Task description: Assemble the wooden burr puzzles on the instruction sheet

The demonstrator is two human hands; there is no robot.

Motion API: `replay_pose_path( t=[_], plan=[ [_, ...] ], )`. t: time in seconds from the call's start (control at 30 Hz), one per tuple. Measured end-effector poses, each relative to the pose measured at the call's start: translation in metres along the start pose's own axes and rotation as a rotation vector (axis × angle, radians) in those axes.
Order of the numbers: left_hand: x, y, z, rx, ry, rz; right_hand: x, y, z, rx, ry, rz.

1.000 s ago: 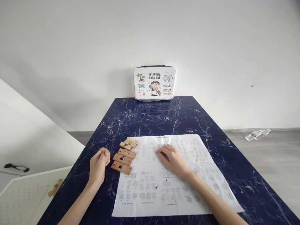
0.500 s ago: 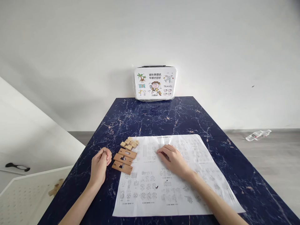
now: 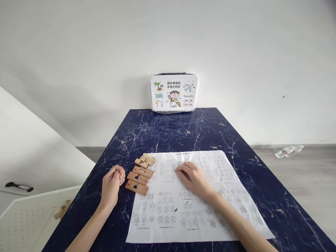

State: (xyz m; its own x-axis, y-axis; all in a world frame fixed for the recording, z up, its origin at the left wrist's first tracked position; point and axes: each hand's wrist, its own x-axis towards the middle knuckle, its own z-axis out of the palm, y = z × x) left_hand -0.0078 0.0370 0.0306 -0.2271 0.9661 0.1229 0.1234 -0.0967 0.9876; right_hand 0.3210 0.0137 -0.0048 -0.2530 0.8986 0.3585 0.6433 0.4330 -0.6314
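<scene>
My left hand (image 3: 112, 183) rests as a loose fist on the dark blue table, just left of the wooden pieces; nothing shows in it. Closest to it are three flat wooden plates, each with a cut-out: one marked 2 (image 3: 147, 172), a middle one (image 3: 143, 180), and a front one (image 3: 141, 190). They overlap the left edge of a large printed sheet (image 3: 162, 238). Behind them lies a small heap of pale wooden blocks (image 3: 144, 164). My right hand (image 3: 193, 178) lies palm down on the sheet, fingers gently bent, with a gap between thumb and fingers and nothing visible held.
A white cartoon-printed case (image 3: 174, 92) stands at the far end of the marbled table (image 3: 168, 134), against the wall. A pale bin (image 3: 31, 213) with wooden pieces (image 3: 62, 210) is at the lower left. A clear plastic bottle (image 3: 288, 151) lies on the floor at right.
</scene>
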Motion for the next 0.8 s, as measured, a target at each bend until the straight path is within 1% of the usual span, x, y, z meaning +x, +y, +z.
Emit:
replay_pose_path(
  t=[0.33, 0.5, 0.63, 0.73, 0.8],
  plan=[
    [-0.0014, 0.0043, 0.0009, 0.037, -0.011, 0.016, -0.0009, 0.0003, 0.0009, 0.032, -0.002, 0.011],
    [-0.0011, 0.0019, 0.0001, 0.076, -0.014, 0.038, -0.0007, 0.0006, 0.0007, 0.027, 0.001, 0.006],
    [-0.0043, 0.0019, -0.0014, 0.140, -0.046, 0.065, -0.0005, 0.0002, 0.0003, 0.031, -0.008, 0.006],
    [-0.0051, 0.0058, 0.0016, 0.285, -0.112, 0.128, -0.0007, 0.0002, 0.0004, 0.032, -0.010, 0.011],
    [-0.0021, 0.0084, 0.0069, 0.464, -0.171, 0.232, -0.0010, 0.0007, 0.0008, 0.033, -0.007, 0.010]
  ],
)
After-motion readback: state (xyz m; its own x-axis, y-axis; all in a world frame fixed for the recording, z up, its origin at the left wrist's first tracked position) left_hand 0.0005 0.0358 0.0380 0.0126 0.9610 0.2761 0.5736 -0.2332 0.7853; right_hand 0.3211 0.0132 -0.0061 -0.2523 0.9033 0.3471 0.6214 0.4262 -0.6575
